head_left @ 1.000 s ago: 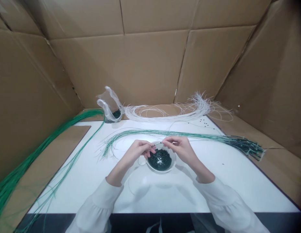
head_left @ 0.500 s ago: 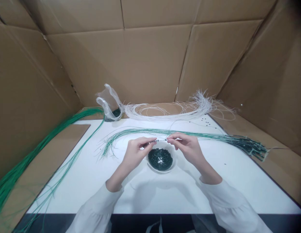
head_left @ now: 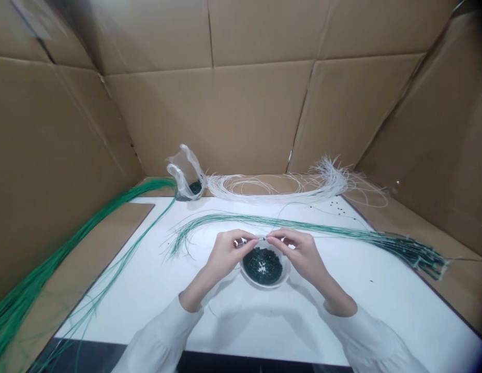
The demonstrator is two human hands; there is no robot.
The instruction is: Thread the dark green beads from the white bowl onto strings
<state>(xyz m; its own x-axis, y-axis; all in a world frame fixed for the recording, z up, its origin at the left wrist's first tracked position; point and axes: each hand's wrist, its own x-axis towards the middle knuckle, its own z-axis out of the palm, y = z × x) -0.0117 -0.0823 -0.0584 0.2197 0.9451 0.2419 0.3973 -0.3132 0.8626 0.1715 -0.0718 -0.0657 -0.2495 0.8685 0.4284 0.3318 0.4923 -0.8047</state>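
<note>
Above the far rim of a white bowl [head_left: 286, 272], my two hands face each other, fingertips a short gap apart. My left hand [head_left: 227, 254] is closed in a pinch on a thin strand [head_left: 261, 239], which spans the gap. My right hand [head_left: 303, 254] pinches at the other side, with a tiny dark bead showing by its fingertips. The fingers hide most of the strand and anything else in them. Small dark green beads [head_left: 260, 269] lie in the bowl, with a pale patch of bottom showing at their middle.
Behind the hands stretches a bundle of green strands [head_left: 303, 225], its right end thick with dark beads [head_left: 415, 251]. Farther back are a clear plastic bag [head_left: 186, 173] with dark beads and coiled white strands [head_left: 264, 194]. Long green strands [head_left: 50, 259] run along the left. Cardboard walls [head_left: 256, 119] surround the white table [head_left: 147, 290].
My hands have come closer together, so the gap between the fingertips is narrower. The whole scene sits slightly lower and farther right as the head view shifts.
</note>
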